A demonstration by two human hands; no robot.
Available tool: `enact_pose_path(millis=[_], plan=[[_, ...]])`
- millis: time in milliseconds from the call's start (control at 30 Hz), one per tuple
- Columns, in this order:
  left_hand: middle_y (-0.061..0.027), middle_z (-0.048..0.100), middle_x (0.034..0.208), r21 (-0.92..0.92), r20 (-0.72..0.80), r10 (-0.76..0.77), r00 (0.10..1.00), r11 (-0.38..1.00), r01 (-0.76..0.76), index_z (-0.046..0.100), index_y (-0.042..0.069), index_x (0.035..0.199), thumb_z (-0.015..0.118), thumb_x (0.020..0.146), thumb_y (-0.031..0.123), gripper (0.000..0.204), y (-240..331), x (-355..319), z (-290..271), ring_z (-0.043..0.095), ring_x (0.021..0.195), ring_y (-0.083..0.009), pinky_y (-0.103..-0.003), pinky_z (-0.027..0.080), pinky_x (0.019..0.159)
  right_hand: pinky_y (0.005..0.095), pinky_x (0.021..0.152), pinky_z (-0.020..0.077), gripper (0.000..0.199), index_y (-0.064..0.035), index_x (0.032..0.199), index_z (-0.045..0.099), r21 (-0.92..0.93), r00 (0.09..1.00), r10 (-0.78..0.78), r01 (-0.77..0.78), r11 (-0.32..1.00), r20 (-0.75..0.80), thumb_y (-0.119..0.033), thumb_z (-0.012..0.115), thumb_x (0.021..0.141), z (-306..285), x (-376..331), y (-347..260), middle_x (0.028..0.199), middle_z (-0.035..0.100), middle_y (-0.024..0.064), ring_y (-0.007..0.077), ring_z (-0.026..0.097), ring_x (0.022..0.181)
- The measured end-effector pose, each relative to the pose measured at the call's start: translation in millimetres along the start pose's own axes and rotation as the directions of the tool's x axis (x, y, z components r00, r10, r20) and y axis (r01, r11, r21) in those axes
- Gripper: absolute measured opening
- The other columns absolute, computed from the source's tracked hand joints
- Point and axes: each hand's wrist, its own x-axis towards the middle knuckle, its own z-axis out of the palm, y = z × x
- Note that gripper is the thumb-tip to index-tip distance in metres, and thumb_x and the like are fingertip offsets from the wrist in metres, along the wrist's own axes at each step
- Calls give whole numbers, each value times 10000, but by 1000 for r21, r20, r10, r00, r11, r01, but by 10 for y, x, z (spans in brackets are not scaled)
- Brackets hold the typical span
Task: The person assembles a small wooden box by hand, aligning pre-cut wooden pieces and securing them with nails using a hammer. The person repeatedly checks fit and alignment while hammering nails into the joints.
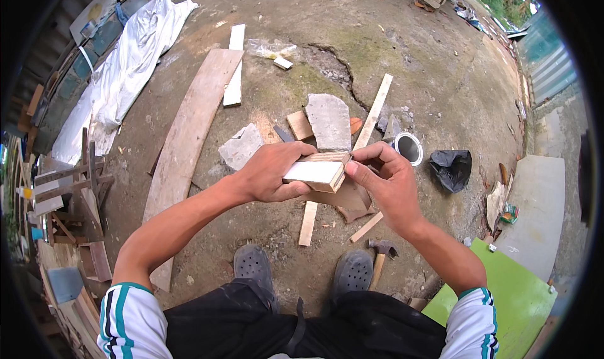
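Your left hand point(272, 173) is closed around the block point(316, 170), thumb below and fingers on top. Its long axis runs left to right, and the free end points to your right hand point(385, 181). That hand pinches thumb and fingers together at this end, touching it. A hammer point(380, 258) lies near your right shoe point(352, 272).
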Motion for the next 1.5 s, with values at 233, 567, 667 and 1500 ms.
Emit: enact_pose_path(millis=[233,567,667,1500], plan=[[-219,654,1030,-52,69,-97,993,994,101,530,-7,1228,563,924,542,629,78,6,12,650,938,-402,-457,519,812,207,671,470,269,-26,1051,652,106,997,73,-73,992,2,-238,764,927,-31,36,85,893,684,20,37,592,789],[-162,619,952,124,-47,56,997,991,-50,540,28,1172,610,851,649,702,-27,-27,45,637,834,-357,-444,500,729,208,738,510,228,-37,1076,673,135,998,3,-12,991,66,-141,780,904,-9,-30,41,955,684,13,53,618,855],[-149,617,943,154,-76,106,991,984,-93,544,36,1153,607,831,702,742,-52,-30,39,638,823,-345,-443,498,721,213,768,525,229,-29,1069,685,174,994,-28,10,985,101,-131,789,892,-9,-56,34,983,683,13,65,629,879],[-208,658,1002,-33,77,-155,985,987,158,552,12,1192,531,946,579,618,109,-2,39,653,895,-391,-458,513,769,232,767,496,202,-32,1060,672,186,996,84,-84,979,8,-181,739,940,-49,76,245,955,692,14,53,607,859]])
